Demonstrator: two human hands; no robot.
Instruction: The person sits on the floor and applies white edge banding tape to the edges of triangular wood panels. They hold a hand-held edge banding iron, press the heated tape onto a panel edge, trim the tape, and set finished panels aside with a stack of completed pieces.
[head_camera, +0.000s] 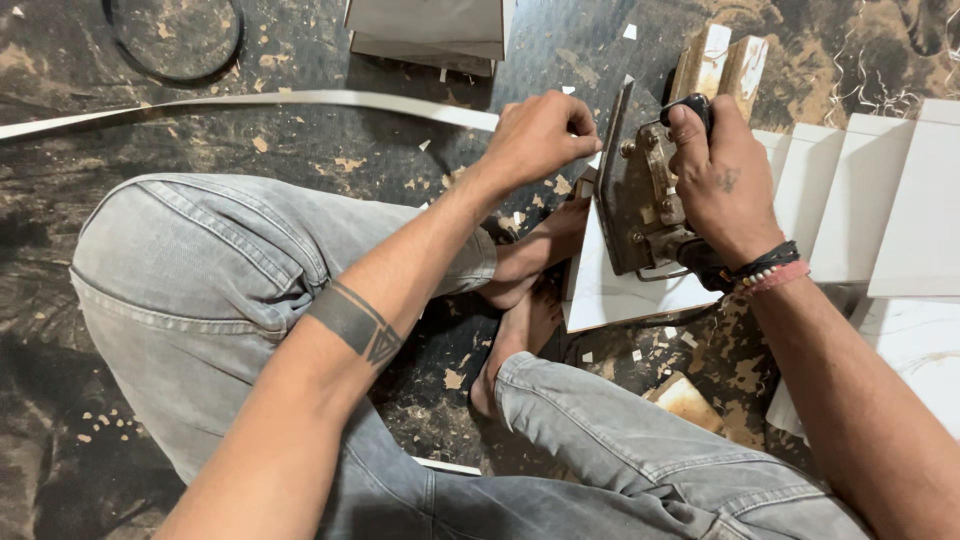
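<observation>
1. While the person sits cross-legged on the littered floor (250, 150), the right hand (718, 180) is clenched around the black handle of an old clothes iron (640, 190).
2. The iron stands tilted on its edge against the upper edge of a white board (625, 295), which rests by the bare feet (520, 290).
3. The left hand (540, 135) pinches the end of a long white edge strip (250, 100) just beside the iron's soleplate.
4. More white panels (880, 210) lie to the right.

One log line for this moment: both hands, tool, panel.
left hand: pinching white edge strip | right hand: gripping metal iron | white panel: under iron, on floor
</observation>
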